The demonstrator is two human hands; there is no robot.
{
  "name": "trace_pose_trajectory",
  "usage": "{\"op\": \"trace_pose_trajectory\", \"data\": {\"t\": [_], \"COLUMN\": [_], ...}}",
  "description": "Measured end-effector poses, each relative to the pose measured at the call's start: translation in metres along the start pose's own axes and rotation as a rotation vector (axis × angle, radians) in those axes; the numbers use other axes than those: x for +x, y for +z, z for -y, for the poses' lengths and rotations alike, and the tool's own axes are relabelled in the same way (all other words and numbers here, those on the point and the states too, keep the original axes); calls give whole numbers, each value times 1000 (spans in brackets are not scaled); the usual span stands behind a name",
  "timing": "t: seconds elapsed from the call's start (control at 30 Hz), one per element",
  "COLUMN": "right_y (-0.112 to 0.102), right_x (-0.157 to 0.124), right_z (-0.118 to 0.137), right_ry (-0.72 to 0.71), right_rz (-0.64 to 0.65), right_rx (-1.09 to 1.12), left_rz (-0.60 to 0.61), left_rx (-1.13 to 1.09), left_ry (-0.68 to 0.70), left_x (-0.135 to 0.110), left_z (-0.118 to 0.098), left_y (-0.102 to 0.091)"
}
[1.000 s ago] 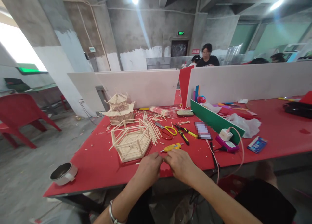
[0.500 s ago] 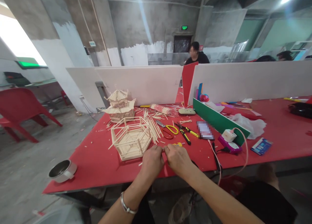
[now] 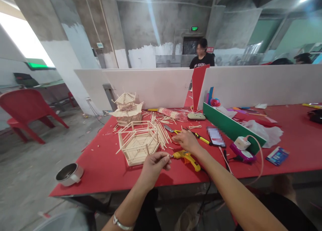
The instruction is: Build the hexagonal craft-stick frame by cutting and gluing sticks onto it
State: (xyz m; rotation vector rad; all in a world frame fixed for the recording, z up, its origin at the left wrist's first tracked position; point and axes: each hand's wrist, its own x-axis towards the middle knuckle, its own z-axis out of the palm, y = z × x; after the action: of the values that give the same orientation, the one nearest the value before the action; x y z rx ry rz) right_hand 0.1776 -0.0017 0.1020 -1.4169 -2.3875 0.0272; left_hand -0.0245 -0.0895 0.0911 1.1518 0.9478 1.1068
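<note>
My left hand (image 3: 156,164) is closed in a pinch in front of the stick frame, and a tiny pale piece, perhaps a stick end, shows at its fingertips. Just right of those fingertips lies a yellow hot glue gun (image 3: 187,156), nozzle pointing at them. My right hand (image 3: 187,142) reaches over the scissors (image 3: 168,128), its fingers stretched out and the handles mostly covered. An open hexagonal frame of wooden sticks (image 3: 128,153) stands left of my hands. Behind it rises a tiered stick pagoda (image 3: 125,112). Loose sticks (image 3: 162,133) lie beside the frame.
A metal cup (image 3: 69,174) stands near the front left table edge. To the right are pliers (image 3: 203,139), a phone (image 3: 215,136), a purple power socket (image 3: 243,154) with cables, and a green board (image 3: 231,127). Behind the white partition is another person (image 3: 202,58).
My hands, together before, have separated. The right one moved up and forward to the scissors, uncovering the glue gun. My left hand stays near the frame. The view has shifted slightly.
</note>
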Motion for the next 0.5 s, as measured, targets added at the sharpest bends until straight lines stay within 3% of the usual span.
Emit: {"op": "trace_pose_trajectory", "data": {"t": [0.07, 0.17, 0.23, 0.3, 0.37, 0.5], "right_y": [2, -3, -9, -9, -3, 20], "right_x": [7, -3, -21, -41, -57, -69], "right_z": [6, 38, 71, 104, 129, 147], "right_ry": [57, 126, 120, 49, 83, 256], "right_rz": [-47, -106, -94, -40, -64, -131], "right_rx": [10, 140, 518, 718, 794, 965], "left_rz": [-31, -73, -133, -225, -331, -465], "left_rx": [-78, -149, -187, -253, -346, -420], "left_ry": [31, 172, 260, 246, 172, 122], "left_x": [-5, -14, -19, -22, -22, -17], "left_z": [-7, -20, -27, -32, -35, -41], "left_y": [-4, -12, -16, -19, -24, -39]}}
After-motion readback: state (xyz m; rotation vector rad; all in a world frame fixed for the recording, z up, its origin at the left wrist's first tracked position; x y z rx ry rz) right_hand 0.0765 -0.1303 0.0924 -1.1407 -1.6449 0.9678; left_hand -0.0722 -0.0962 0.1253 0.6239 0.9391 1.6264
